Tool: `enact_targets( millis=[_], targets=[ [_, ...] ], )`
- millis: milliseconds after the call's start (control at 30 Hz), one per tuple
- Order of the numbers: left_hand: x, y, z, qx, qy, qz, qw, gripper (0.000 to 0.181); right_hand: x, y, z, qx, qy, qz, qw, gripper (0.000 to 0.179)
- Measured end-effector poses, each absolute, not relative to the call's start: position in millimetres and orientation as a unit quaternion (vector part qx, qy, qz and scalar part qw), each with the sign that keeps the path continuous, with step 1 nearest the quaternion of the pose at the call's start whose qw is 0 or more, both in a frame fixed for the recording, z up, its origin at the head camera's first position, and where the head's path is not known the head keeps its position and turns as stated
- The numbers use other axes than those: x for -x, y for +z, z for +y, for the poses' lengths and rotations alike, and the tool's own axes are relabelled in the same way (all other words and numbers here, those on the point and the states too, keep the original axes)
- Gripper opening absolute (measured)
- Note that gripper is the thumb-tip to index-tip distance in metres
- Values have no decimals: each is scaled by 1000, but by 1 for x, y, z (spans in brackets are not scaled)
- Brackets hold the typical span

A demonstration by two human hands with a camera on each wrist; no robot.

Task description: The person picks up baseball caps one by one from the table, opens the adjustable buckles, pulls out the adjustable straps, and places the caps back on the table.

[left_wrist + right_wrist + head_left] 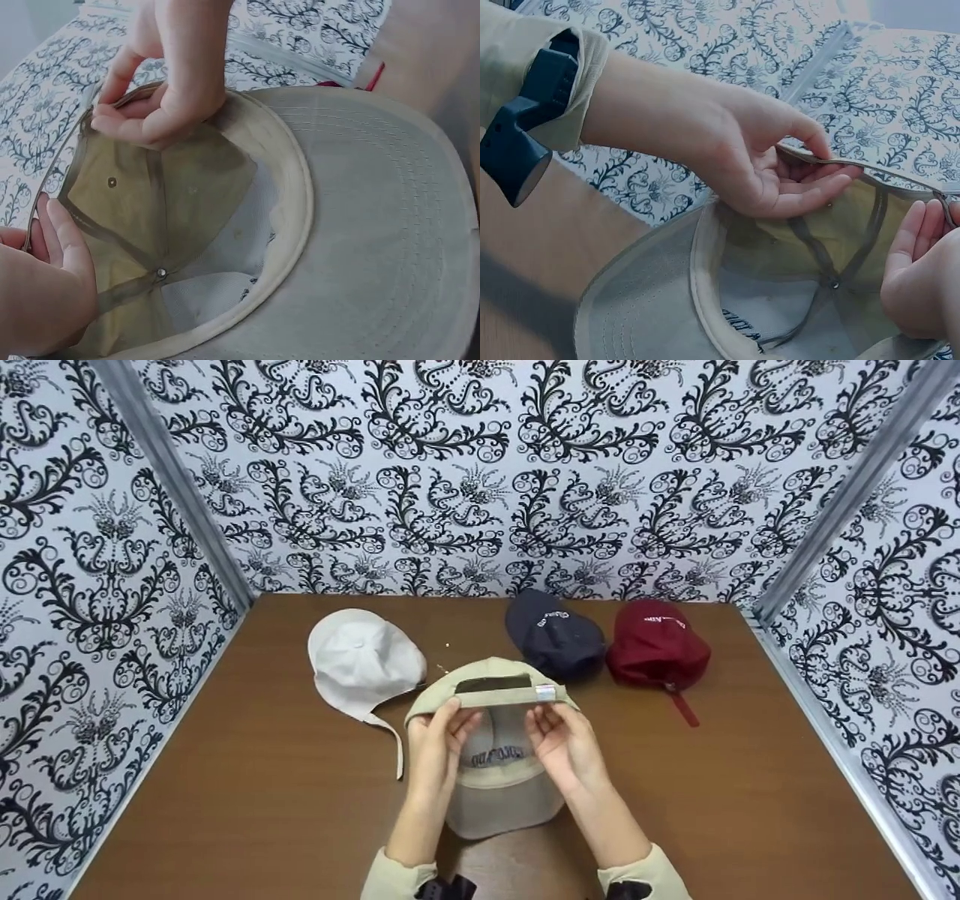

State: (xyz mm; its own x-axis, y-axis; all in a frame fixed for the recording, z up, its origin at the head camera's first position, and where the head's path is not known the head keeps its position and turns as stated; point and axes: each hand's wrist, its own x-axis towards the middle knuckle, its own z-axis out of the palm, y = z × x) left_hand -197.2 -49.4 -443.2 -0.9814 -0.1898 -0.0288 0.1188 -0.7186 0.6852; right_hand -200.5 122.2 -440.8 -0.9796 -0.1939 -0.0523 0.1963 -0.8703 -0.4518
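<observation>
Over a brown worktop (240,795), left hand (436,739) and right hand (568,742) pinch a beige cap (491,669) by its back strap (491,697), which runs crosswise between them, neither hand nearer, brim (504,811) on the near side.

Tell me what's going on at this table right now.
A person's left hand and right hand hold a beige cap by its back strap, with the inside facing the person and the brim lowest. On the brown table lie a white cap to the left, and a navy cap and red cap farther back.
</observation>
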Motion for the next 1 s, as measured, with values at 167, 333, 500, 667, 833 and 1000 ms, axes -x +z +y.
enact_targets(
  millis=[167, 333, 500, 667, 833, 1000],
  targets=[
    [194, -442, -57, -59, -933, -347, 77, 13, 198, -442, 122, 5, -969, 207, 137, 11],
    [191, -440, -62, -79, -937, -333, 68, 12, 197, -441, 123, 7, -969, 188, 159, 11],
    [191, -436, -67, -69, -934, -347, 57, 14, 198, -438, 129, 14, -967, 188, 174, 11],
    [195, -430, -80, -27, -919, -392, 21, 16, 207, -432, 137, 64, -954, 215, 201, 11],
    [209, -411, -96, 18, -891, -454, 20, 16, 230, -416, 141, 177, -909, 324, 193, 15],
    [216, -403, -113, 55, -837, -543, 39, 16, 249, -415, 152, 240, -847, 431, 198, 22]
  ],
)
